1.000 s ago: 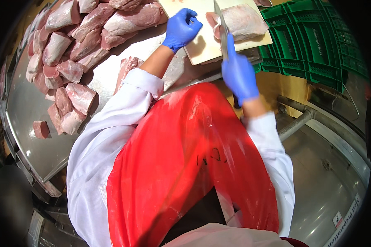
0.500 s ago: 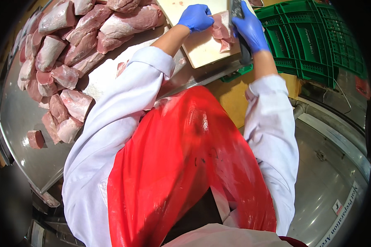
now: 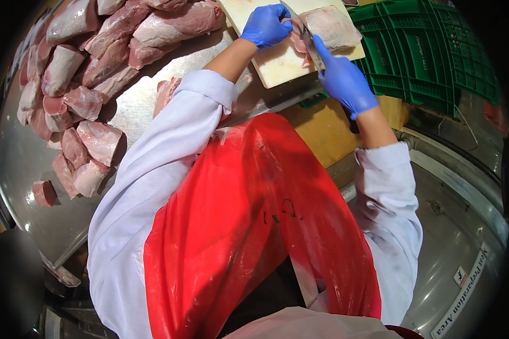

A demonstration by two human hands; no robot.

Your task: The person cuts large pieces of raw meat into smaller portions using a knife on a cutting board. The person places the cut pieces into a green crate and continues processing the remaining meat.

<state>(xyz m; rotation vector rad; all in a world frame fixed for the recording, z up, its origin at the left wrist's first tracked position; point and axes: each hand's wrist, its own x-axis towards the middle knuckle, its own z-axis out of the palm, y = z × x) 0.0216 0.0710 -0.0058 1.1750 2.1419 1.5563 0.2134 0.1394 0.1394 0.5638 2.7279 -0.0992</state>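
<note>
On a cream cutting board point(image 3: 274, 72) at the top lies a pale pink cut of raw meat point(image 3: 329, 29). My left hand point(image 3: 267, 27), in a blue glove, is closed at the left end of this meat, its fingertips pinching the edge. A knife point(image 3: 306, 40) is gripped in my right hand point(image 3: 346, 83), also gloved in blue. Its blade slants up and left across the meat near my left fingers. How deep the blade sits in the meat I cannot tell. The knife's handle is mostly hidden by the right hand.
A pile of raw meat pieces point(image 3: 68, 68) covers the left of the steel table point(image 3: 147, 107), with one small piece point(image 3: 44, 193) apart from it. Green plastic crates point(image 3: 413, 51) stand right of the board. Below the board shows a yellow surface point(image 3: 322, 133).
My right hand has moved down toward me and the knife has swung to a slant, its blade now showing. More of the meat's right part is visible. The left hand stays at the meat.
</note>
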